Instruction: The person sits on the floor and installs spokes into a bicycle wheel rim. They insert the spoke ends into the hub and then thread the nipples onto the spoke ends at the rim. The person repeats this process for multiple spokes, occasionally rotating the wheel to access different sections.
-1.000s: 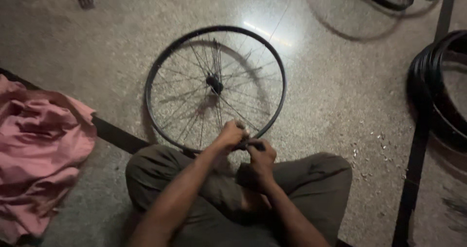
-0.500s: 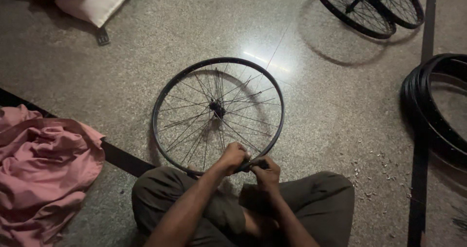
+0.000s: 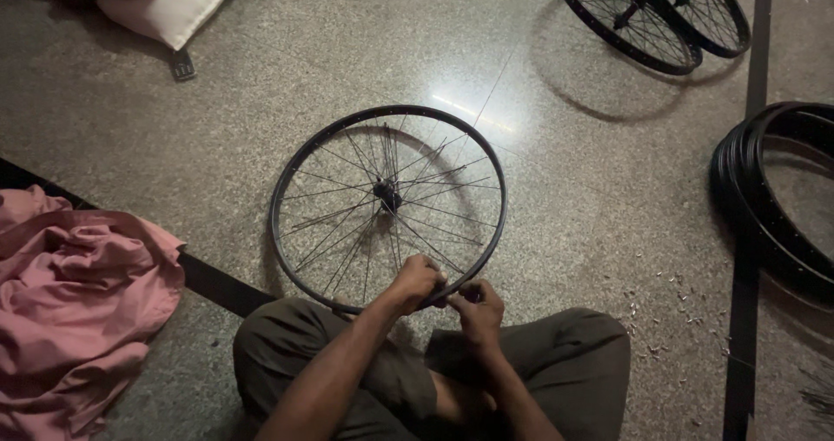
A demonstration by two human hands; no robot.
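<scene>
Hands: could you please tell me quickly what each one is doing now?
Left hand: closed on the wheel rim.
Right hand: closed at the rim; what it pinches cannot be told.

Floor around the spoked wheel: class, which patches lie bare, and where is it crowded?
Bare speckled floor lies between the white cushion and the black spoked wheel rim, and between that rim and the stacked black rims. It is crowded at the near edge, where the left hand and right hand grip, beside the pink cloth.
</scene>
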